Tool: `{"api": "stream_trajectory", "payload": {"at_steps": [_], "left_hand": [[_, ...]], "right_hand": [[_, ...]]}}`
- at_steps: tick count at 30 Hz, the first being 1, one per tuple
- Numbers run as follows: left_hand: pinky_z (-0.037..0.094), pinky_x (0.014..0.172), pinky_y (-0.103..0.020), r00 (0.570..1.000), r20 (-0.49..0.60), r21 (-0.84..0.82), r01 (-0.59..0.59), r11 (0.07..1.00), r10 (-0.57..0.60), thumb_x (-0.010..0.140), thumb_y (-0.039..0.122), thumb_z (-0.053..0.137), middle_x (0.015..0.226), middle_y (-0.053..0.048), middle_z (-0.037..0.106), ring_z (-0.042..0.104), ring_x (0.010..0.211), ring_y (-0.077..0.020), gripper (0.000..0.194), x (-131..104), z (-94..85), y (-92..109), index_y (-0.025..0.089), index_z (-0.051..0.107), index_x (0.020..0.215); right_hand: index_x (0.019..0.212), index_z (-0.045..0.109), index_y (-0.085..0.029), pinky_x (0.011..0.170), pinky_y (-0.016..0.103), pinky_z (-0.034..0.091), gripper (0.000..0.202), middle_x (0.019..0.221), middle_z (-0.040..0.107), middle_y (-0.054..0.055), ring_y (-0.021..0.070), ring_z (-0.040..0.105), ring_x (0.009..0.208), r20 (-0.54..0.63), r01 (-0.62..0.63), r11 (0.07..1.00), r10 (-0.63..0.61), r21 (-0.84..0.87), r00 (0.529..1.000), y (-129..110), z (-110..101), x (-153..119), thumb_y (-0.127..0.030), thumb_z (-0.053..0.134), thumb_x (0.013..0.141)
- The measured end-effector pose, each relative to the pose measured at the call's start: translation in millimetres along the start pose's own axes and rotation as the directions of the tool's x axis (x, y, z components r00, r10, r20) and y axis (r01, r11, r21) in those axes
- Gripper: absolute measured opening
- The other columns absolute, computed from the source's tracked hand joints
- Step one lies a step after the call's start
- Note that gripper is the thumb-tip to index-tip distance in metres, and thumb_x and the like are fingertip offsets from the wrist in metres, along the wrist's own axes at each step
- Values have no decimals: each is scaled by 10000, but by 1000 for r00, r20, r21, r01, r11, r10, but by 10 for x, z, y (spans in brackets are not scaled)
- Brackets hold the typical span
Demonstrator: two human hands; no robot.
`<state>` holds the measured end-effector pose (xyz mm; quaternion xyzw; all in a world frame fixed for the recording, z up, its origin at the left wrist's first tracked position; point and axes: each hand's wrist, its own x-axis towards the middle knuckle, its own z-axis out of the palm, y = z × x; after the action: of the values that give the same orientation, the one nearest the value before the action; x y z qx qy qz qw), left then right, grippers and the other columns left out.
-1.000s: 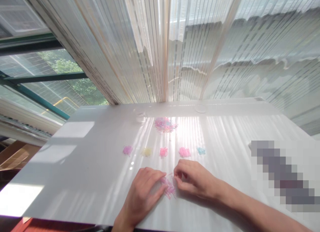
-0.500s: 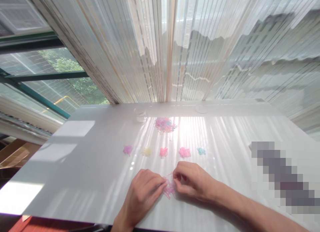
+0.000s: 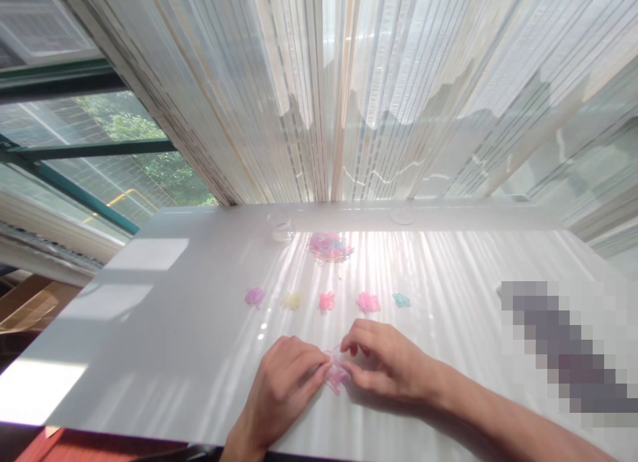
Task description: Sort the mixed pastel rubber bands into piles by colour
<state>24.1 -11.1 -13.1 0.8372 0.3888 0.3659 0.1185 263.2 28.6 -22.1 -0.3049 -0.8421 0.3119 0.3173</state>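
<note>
My left hand (image 3: 292, 382) is closed in a pinch at the left edge of a small loose clump of pink-purple elastic bands (image 3: 337, 377) on the table. On the clump's other side is my right hand (image 3: 381, 359), its thumb and forefinger apart and the thumb tip against the bands. A thin pink strand stretches up from the clump toward the right forefinger; whether it is caught there I cannot make out. Beyond the hands lies a row of small band piles: purple (image 3: 254, 298), pale yellow (image 3: 293, 300), coral pink (image 3: 327, 301), bright pink (image 3: 369, 302) and blue (image 3: 401, 299).
A larger mixed-colour heap of bands (image 3: 329, 246) lies farther back on the white table (image 3: 199, 329). Left of it stands a clear container (image 3: 282, 228); a clear round lid (image 3: 403, 216) rests near the back edge. A blurred-out patch (image 3: 563, 355) covers the table's right side.
My right thumb and forefinger have spread apart, with the thumb now against the clump. The left hand keeps its pinch in nearly the same place.
</note>
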Motion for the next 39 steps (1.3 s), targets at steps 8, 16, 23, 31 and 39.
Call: {"api": "stream_trajectory", "payload": {"at_steps": [8,16,23,31,39], "left_hand": [[471,679,-315,1000,-8,5,-2,1000,3,996,95,638,866,-8,774,671,718,-166,134,-7,15,-9,223,676,1008],[487,676,-313,1000,-6,15,16,1000,-16,977,116,667,852,-10,767,677,710,-162,98,-7,17,5,211,682,995],[490,648,-297,989,-47,-38,138,990,-140,975,167,704,807,14,749,604,610,-135,62,16,25,104,222,696,1002],[488,571,-257,974,-45,-131,214,968,-222,967,165,699,768,14,737,567,583,-129,73,27,123,133,229,724,940],[505,561,-231,973,-49,-179,214,960,-225,956,139,695,790,-11,736,595,601,-121,84,12,115,123,217,727,955]], "right_hand": [[1011,730,-175,655,246,474,179,825,661,34,133,585,680,78,-1,1000,0,12,997,8,-27,4,-299,601,1011],[992,721,-176,681,255,503,173,834,670,36,142,610,699,107,-24,999,21,22,994,-18,-50,8,-257,568,997],[985,715,-174,665,252,491,215,834,673,44,143,611,699,56,27,999,-29,30,998,-21,-51,-2,-298,545,1028],[1012,715,-168,665,254,488,243,842,676,50,147,619,710,27,71,997,-70,-8,997,-8,-59,-3,-322,530,1049],[1038,717,-172,654,255,494,239,841,681,50,149,624,704,38,60,998,-59,-29,998,4,-53,-15,-323,532,1043]]}}
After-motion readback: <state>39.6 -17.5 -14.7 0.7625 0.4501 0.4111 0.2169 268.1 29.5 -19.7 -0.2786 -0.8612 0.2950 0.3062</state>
